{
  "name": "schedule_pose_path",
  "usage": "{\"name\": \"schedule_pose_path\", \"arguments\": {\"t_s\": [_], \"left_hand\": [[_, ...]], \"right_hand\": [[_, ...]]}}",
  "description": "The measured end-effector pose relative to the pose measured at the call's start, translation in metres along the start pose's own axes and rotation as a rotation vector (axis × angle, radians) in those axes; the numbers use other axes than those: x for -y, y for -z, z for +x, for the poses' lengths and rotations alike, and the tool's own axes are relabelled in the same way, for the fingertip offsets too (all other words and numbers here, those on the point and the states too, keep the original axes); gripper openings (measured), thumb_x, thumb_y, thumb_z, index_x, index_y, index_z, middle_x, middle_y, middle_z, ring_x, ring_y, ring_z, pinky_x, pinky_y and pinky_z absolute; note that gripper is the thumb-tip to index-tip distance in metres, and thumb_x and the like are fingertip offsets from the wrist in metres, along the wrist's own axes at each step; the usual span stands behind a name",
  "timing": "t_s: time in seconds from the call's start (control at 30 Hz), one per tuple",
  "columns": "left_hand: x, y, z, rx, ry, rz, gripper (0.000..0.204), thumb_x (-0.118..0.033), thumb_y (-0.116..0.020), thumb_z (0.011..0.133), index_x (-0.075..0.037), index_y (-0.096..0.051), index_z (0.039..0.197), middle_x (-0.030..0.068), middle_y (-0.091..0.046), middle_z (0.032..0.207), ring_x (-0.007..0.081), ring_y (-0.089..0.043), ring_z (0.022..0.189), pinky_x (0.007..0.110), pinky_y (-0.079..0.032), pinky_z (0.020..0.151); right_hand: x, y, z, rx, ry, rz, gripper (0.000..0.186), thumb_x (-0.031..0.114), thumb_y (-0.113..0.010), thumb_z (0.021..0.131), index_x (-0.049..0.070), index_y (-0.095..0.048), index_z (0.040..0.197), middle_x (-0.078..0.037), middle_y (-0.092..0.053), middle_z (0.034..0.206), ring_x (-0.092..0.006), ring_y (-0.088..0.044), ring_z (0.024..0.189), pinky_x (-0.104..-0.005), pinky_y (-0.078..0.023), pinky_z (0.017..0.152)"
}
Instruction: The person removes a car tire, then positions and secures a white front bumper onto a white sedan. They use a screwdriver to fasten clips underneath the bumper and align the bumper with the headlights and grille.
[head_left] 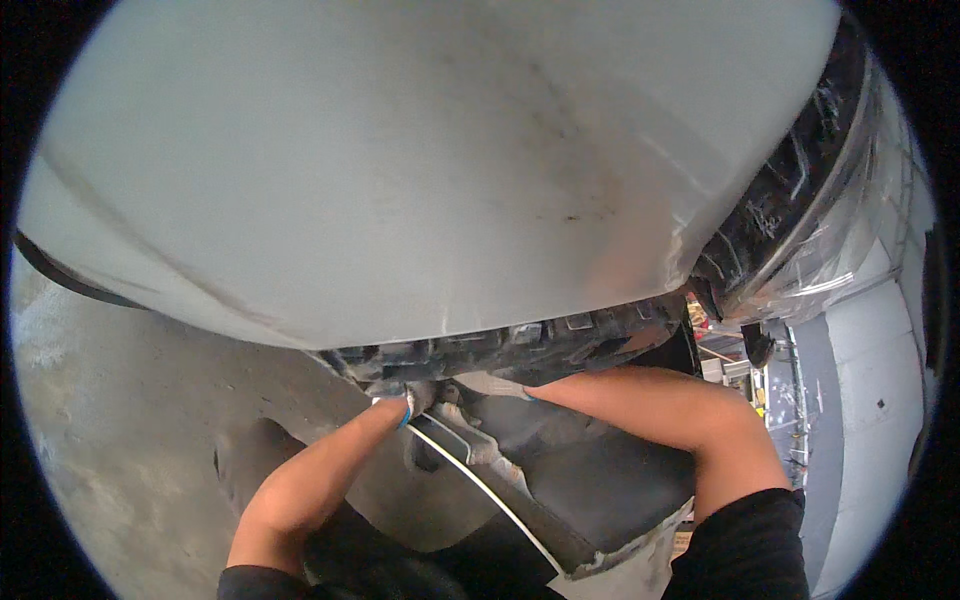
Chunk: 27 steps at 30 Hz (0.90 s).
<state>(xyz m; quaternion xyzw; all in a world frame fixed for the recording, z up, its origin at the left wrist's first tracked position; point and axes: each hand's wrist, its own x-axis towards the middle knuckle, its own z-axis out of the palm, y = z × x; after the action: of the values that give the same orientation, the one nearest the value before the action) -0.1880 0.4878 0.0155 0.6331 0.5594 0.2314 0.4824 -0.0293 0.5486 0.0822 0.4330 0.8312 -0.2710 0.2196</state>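
A large pale grey vehicle panel point(420, 170) fills the upper view, with a dark, treaded edge point(540, 335) along its underside. Both my hands reach in beneath it. My left hand point(420, 395), in a grey glove with a blue cuff, is beside the upper end of a long white strip point(484, 485); its fingers are hidden. My right hand point(490, 382), in a pale glove, is farther right under the treaded edge, its fingers out of sight. Below them lie a dark curved panel point(610, 470) and a ragged, dirty metal edge point(480, 450).
A dark treaded band point(775, 185) under clear glossy plastic point(850, 240) runs down the right side. Concrete floor point(130, 420) shows at left, my knee point(255, 450) over it. Beyond, at right, are cluttered shelves point(740, 380) and a pale wall point(860, 420).
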Motion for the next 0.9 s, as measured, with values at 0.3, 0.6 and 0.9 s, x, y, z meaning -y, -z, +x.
{"name": "schedule_pose_path", "arguments": {"t_s": [0.3,0.6,0.9], "left_hand": [[0.028,-0.056,0.029,-0.186,-0.166,0.044,0.032,-0.020,-0.051,0.092,-0.001,-0.066,0.114,0.0219,-0.065,0.118,0.0373,-0.064,0.107,0.044,-0.050,0.092],[0.011,-0.047,0.017,-0.281,-0.222,-0.182,0.033,-0.018,-0.046,0.094,0.002,-0.063,0.114,0.0179,-0.065,0.114,0.0330,-0.063,0.103,0.039,-0.049,0.092],[0.019,-0.077,0.003,-0.203,-0.139,-0.433,0.032,-0.025,-0.046,0.100,-0.005,-0.062,0.119,0.0113,-0.066,0.116,0.0219,-0.062,0.103,0.036,-0.051,0.089]], "right_hand": [[0.002,-0.010,-0.018,-0.205,0.117,-0.581,0.024,0.018,-0.055,0.086,0.002,-0.064,0.102,-0.017,-0.068,0.086,-0.0333,-0.067,0.078,-0.0497,-0.050,0.061],[0.033,0.015,-0.036,-0.130,0.019,-0.633,0.027,0.022,-0.051,0.086,0.007,-0.068,0.100,-0.019,-0.070,0.095,-0.0359,-0.067,0.085,-0.0483,-0.052,0.075],[0.009,0.008,-0.029,-0.113,0.239,-0.394,0.032,0.015,-0.052,0.079,-0.008,-0.062,0.100,-0.032,-0.063,0.095,-0.0432,-0.062,0.085,-0.0535,-0.048,0.077]]}}
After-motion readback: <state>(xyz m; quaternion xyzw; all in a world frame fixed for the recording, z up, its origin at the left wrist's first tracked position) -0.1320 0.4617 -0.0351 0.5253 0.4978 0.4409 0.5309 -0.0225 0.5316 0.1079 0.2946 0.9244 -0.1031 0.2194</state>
